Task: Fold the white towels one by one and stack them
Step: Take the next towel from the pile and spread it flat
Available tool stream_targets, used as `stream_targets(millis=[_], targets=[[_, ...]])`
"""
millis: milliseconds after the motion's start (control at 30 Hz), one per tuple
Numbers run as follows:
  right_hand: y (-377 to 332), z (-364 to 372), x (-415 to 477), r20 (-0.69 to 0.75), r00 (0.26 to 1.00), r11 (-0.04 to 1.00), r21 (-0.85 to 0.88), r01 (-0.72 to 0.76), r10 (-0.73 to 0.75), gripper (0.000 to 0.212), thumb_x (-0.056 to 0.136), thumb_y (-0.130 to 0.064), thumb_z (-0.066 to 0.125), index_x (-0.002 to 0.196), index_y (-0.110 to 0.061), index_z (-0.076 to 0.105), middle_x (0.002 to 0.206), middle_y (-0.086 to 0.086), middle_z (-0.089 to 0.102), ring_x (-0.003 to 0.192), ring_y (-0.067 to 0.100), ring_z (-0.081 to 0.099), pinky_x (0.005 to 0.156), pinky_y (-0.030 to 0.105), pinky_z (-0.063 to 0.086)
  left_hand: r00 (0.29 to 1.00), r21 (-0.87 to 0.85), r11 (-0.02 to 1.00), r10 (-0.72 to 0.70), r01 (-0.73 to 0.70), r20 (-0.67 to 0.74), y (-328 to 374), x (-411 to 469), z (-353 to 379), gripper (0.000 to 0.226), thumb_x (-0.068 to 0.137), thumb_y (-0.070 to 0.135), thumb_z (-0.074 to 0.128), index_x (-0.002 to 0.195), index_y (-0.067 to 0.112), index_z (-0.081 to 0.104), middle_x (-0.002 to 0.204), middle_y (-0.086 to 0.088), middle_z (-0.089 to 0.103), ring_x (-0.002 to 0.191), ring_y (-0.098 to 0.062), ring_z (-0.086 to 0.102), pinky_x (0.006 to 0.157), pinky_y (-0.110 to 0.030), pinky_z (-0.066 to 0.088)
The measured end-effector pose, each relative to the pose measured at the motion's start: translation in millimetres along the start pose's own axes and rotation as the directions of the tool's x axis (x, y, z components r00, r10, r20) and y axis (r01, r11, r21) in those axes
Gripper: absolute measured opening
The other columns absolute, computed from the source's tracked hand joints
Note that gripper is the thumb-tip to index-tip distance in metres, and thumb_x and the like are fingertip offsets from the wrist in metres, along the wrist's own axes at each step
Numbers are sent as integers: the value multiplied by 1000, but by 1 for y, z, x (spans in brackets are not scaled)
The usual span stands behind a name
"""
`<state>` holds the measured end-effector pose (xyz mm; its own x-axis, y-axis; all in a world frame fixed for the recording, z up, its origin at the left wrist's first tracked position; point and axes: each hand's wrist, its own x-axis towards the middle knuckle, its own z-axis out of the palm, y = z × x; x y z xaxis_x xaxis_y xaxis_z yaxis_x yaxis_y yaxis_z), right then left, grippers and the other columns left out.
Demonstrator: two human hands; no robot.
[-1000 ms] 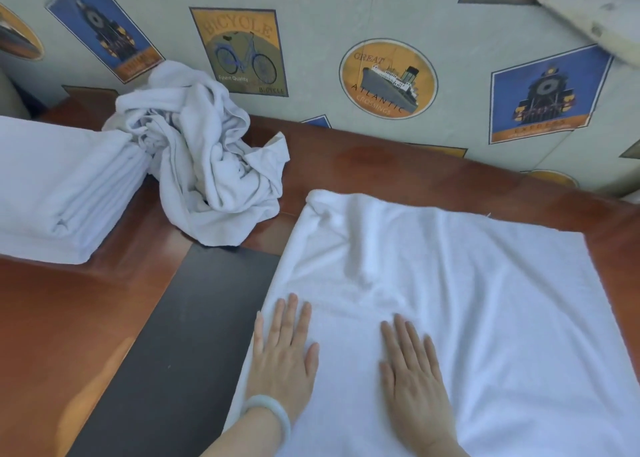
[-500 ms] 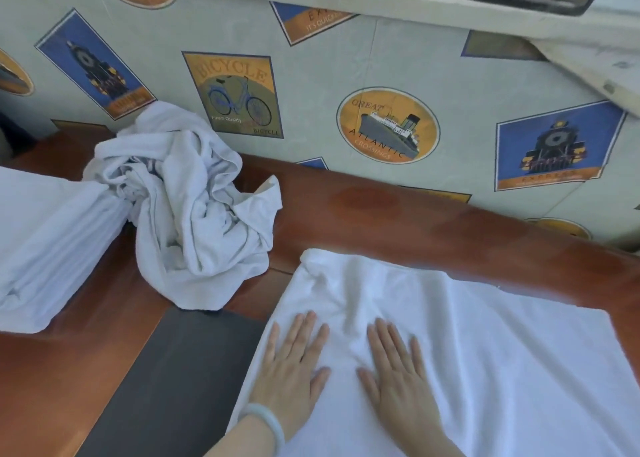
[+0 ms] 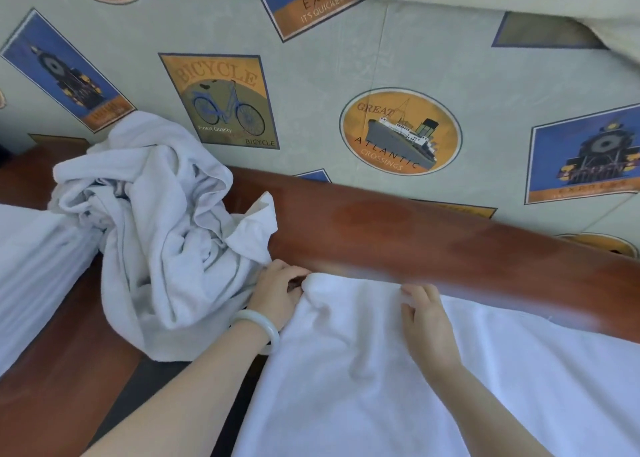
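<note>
Two pinches logged: left grip on far corner, right grip on far edge of towel flat on surface; I judge it soft, limp, light, best held at corners.

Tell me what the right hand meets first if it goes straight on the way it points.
The right hand grips the far edge of the spread towel and points away, slightly left. Straight on it would probably first meet the reddish wooden ledge, then the printed wall covering; depth is unclear.
</note>
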<state>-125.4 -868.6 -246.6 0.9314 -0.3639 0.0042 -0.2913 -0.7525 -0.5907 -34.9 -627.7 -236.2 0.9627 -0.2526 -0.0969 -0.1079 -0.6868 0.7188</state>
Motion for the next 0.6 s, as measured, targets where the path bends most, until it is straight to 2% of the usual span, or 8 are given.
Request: stream_targets(millis=[33,100,200,233,300,367,467,600], targets=[[4,3,-1,-9,1000,1000,16,0,0,33,97,-2,45,126,-9,59,127,-1,49,89,24,58,73,29,39,999,-30,999,21,-20,32,2,4,-1,24,93,5,59,107,20,72,103,3,56,94,-12,50,82,-9,36],[9,7,-3,-19,1000,1000,17,11,-11,33,96,-2,47,125,-12,60,124,-4,48,81,21,56,71,27,38,997,-132,991,26,-16,71,3,10,-3,21,92,7,61,99,22,74,98,4,65,90,-16,59,81,-26,49],[12,4,9,-15,999,999,-16,-35,34,24,95,-7,54,117,-12,61,122,-1,48,69,24,55,64,31,39,986,-372,926,4,60,169,7,11,-12,15,93,10,63,98,19,73,100,-13,71,95,-42,63,85,-48,52],[12,3,15,-6,999,998,-28,-53,53,19,95,-9,56,112,-12,61,119,-1,48,67,24,54,62,31,39,976,-437,897,32,68,217,9,12,-16,12,93,13,64,100,17,73,103,-17,71,98,-44,63,88,-51,52],[12,-1,25,16,997,997,-13,-79,79,8,95,-11,59,102,-13,60,114,0,48,72,25,57,61,35,43,954,-538,841,124,44,272,12,18,-28,15,91,17,66,104,11,71,110,-11,71,107,-34,65,93,-45,51],[13,-6,32,43,995,994,55,-93,90,3,94,-12,60,94,-14,59,108,-1,48,82,25,62,68,38,49,923,-585,810,188,48,336,16,32,-42,19,90,13,64,105,2,66,113,-6,71,107,-25,64,94,-37,50],[16,-13,41,86,995,996,71,-55,48,8,93,-12,62,89,-17,58,100,-3,49,86,18,62,68,33,44,849,-469,883,232,21,475,24,56,-60,12,89,3,57,100,0,63,101,-5,68,91,-29,49,79,-43,36],[20,-23,51,177,984,999,33,4,-10,11,91,-17,65,85,-21,58,92,-6,47,76,6,59,61,27,41,775,-375,924,185,72,604,43,77,-68,21,80,-8,51,84,8,63,91,2,68,78,-21,47,61,-28,31]])
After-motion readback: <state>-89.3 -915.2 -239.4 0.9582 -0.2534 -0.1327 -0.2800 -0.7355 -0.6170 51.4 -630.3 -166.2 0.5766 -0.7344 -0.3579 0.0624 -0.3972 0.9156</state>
